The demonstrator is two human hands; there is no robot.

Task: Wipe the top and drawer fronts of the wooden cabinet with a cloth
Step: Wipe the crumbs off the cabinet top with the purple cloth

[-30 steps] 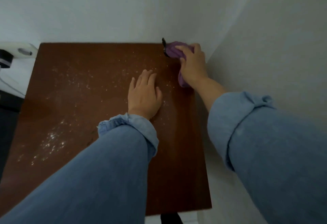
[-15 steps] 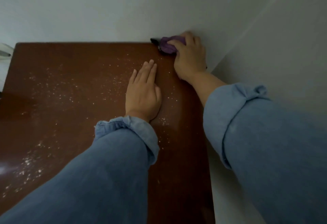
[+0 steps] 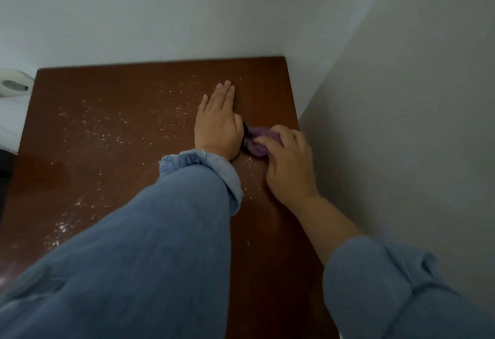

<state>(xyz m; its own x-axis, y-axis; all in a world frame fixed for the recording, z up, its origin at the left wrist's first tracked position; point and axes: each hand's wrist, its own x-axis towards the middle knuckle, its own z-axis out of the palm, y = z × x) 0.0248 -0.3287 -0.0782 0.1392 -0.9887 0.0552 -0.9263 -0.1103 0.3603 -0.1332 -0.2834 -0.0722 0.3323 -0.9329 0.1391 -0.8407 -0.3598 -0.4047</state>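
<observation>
The dark reddish wooden cabinet top (image 3: 120, 129) fills the middle of the view, sprinkled with white dust and crumbs on its left and centre. My left hand (image 3: 218, 123) lies flat on it, fingers straight and together, pointing toward the back wall. Just to its right, my right hand (image 3: 290, 161) grips a bunched purple cloth (image 3: 258, 141) against the wood near the right edge. The cloth touches the side of my left hand. The drawer fronts are out of sight.
White walls meet in a corner directly behind and to the right of the cabinet (image 3: 302, 92). A white object (image 3: 14, 85) sits past the left edge at the back. My blue sleeves cover the near part of the top.
My right hand has pulled the cloth from the back right corner toward me along the right edge, next to my left hand. The left hand has stayed flat.
</observation>
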